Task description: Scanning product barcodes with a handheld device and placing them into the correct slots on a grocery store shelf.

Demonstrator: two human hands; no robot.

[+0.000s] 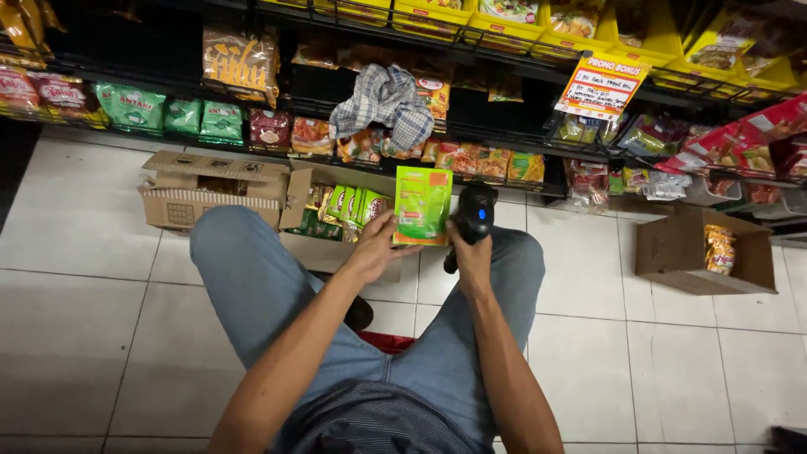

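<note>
My left hand [376,244] grips a flat green packet with an orange corner [423,204] by its lower left edge, holding it upright above my knees. My right hand [472,254] holds a black handheld scanner with a blue light [476,213] right beside the packet's right edge. I sit low, in blue jeans, facing the shop shelves. Just beyond my left hand stands an open cardboard box [336,181] with several green packets [353,206] of the same kind inside.
A second open carton [210,189] lies to the left on the white tiled floor. Another box [702,252] with yellow packets stands at the right. Low black shelves [471,134] carry snack bags; a checked cloth [382,101] lies on one, an orange-edged sign [601,84] hangs above.
</note>
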